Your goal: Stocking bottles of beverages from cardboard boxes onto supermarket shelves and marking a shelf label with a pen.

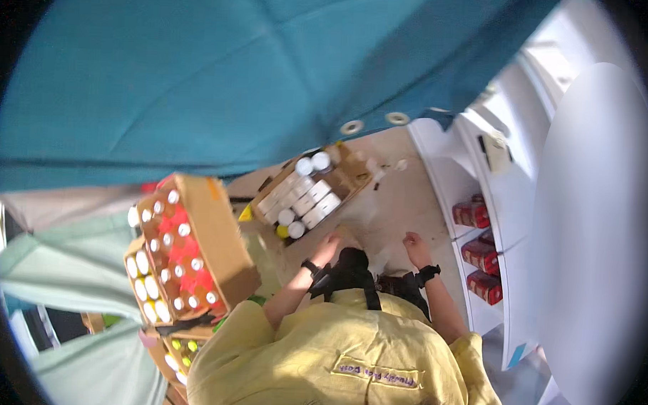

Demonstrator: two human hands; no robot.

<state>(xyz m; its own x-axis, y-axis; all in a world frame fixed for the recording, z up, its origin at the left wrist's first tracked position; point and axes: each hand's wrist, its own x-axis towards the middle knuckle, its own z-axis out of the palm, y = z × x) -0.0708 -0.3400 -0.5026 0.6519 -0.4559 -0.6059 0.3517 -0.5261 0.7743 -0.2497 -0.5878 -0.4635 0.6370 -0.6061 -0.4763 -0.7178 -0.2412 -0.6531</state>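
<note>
Both hands are out in front over the pale floor [402,205], and neither one is holding anything as far as I can see. The left hand [331,244] sits right at the near corner of the open cardboard box [348,176] of white-capped bottles [304,202]. It might be brushing the box edge, but I can't tell for sure, and the fingers are too blurry to say how far open they are. The right hand [413,243] is loosely curled, empty, hovering over the floor to the right of that box, between it and the white shelf unit [506,187]. There's a black band on each wrist.

Counts: that box holds roughly a dozen bottles lying and standing, can't get an exact number. Left of it is a stack of three more cardboard boxes [219,234], the top one tipped with red bottles and white caps showing, yellowish ones in the box under it. On the shelf unit I count four red packages [481,255]. A big teal tarp [200,77] with two metal grommets hangs behind the box.
</note>
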